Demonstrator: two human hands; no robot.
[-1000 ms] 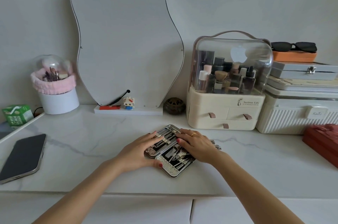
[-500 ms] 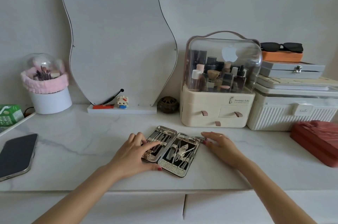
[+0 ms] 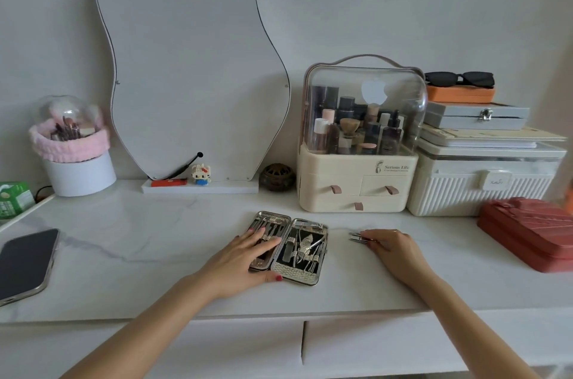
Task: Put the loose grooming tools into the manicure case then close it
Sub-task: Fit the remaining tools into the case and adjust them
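White marble desk [image 3: 155, 254]: manicure case [image 3: 290, 247] lay open, my left hand [image 3: 245, 257] flat on it, fingers straight. Right hand [image 3: 390, 247], fingers curled, pinched the loose tools [image 3: 356, 236]. They probably wanted lifting together, then seating under the straps.

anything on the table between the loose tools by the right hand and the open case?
Nothing visible. The loose tools lie under the right hand fingertips, and only bare marble separates them from the open manicure case. The left hand rests on the case's left half, away from that path.

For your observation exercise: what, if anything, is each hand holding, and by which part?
The right hand fingers rest on loose metal tools at one end; a grip cannot be told. The left hand presses flat on the open case.
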